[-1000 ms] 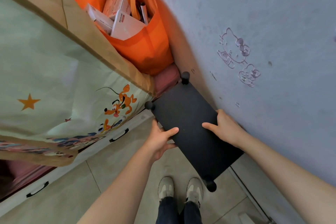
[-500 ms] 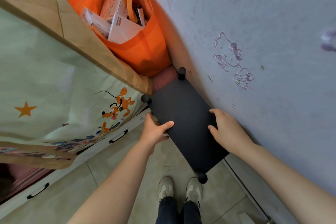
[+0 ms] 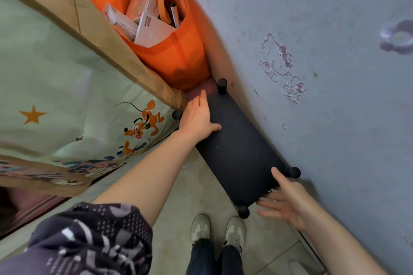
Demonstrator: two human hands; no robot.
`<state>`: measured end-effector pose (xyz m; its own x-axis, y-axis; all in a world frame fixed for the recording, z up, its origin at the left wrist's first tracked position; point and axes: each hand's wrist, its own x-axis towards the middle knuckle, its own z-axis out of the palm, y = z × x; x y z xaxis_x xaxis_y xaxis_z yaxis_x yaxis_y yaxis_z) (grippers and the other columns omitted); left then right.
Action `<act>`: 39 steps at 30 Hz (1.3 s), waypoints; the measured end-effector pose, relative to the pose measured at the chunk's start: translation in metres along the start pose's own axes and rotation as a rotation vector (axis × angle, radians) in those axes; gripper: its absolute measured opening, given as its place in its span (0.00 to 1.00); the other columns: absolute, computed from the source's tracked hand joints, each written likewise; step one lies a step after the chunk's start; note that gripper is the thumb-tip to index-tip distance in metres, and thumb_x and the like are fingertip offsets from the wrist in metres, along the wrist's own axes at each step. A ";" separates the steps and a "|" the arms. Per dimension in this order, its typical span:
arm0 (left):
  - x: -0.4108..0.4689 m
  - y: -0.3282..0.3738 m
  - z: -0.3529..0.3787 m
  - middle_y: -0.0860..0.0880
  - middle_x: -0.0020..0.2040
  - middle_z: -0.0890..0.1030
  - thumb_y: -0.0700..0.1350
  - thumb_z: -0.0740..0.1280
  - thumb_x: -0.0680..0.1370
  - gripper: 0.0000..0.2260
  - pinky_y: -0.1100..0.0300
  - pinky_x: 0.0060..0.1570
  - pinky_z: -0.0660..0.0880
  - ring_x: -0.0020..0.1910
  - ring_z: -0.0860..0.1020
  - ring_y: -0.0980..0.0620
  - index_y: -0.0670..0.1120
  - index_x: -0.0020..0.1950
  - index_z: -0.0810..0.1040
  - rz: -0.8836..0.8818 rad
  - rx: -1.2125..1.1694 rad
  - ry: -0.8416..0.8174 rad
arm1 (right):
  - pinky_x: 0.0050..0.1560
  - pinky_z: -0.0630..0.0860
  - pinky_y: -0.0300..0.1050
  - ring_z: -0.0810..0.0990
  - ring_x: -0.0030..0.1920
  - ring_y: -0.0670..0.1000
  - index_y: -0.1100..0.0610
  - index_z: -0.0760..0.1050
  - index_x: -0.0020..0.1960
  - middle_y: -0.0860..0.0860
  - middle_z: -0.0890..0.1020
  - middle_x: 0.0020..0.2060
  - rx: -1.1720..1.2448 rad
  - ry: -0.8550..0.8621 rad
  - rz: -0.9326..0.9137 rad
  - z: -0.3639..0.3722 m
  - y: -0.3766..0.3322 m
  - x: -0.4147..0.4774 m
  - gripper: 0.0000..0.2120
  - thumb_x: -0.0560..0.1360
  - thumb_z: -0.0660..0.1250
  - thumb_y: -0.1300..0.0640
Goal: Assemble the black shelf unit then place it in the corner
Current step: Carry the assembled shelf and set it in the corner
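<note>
Found the shelf unit (image 3: 237, 147) assembled and standing lengthwise along the wall (image 3: 335, 73), back edge touching it or very nearly, far end tucked toward an orange bag (image 3: 178, 51) further along the wall. Saw the left hand (image 3: 197, 118) resting on the top panel's edge away from the wall, fingers straight and together, thumb spread across the top. Saw the right hand (image 3: 288, 203) at the near end, fingers fanned apart, thumb over the top by the wall-side corner knob, clamped on nothing. Judged the placing nearly finished. Best done by pushing evenly at both ends, keeping the back edge parallel to the wall, sliding rather than tilting, and stopping short of crushing the bag. Noted printed cloth (image 3: 67, 85) away from the wall, just beside the left hand.
</note>
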<state>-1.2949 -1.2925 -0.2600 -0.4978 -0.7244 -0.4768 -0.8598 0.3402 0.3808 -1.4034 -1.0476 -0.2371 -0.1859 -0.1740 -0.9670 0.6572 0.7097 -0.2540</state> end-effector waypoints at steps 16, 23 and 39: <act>0.056 -0.003 -0.004 0.47 0.71 0.74 0.46 0.79 0.71 0.30 0.43 0.73 0.65 0.72 0.70 0.43 0.50 0.70 0.69 -0.093 -0.426 0.003 | 0.38 0.79 0.62 0.81 0.43 0.66 0.62 0.63 0.74 0.63 0.77 0.56 0.152 -0.023 -0.088 0.010 -0.007 0.027 0.20 0.83 0.60 0.64; 0.062 -0.009 -0.003 0.50 0.67 0.76 0.46 0.80 0.70 0.27 0.43 0.71 0.67 0.69 0.71 0.44 0.58 0.60 0.67 -0.072 -0.473 0.046 | 0.38 0.81 0.61 0.83 0.47 0.65 0.62 0.65 0.71 0.62 0.77 0.62 0.186 -0.019 -0.160 0.009 -0.011 0.031 0.17 0.83 0.59 0.65; 0.045 -0.015 -0.002 0.48 0.75 0.68 0.51 0.75 0.76 0.31 0.43 0.74 0.60 0.75 0.65 0.45 0.53 0.76 0.66 -0.039 -0.350 0.063 | 0.36 0.82 0.60 0.81 0.54 0.63 0.61 0.70 0.67 0.57 0.79 0.58 0.161 0.000 -0.184 0.002 -0.008 0.037 0.14 0.81 0.63 0.66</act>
<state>-1.3040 -1.3317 -0.2857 -0.4483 -0.7719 -0.4507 -0.7813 0.0935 0.6171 -1.4146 -1.0610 -0.2712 -0.3134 -0.2898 -0.9043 0.7199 0.5485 -0.4253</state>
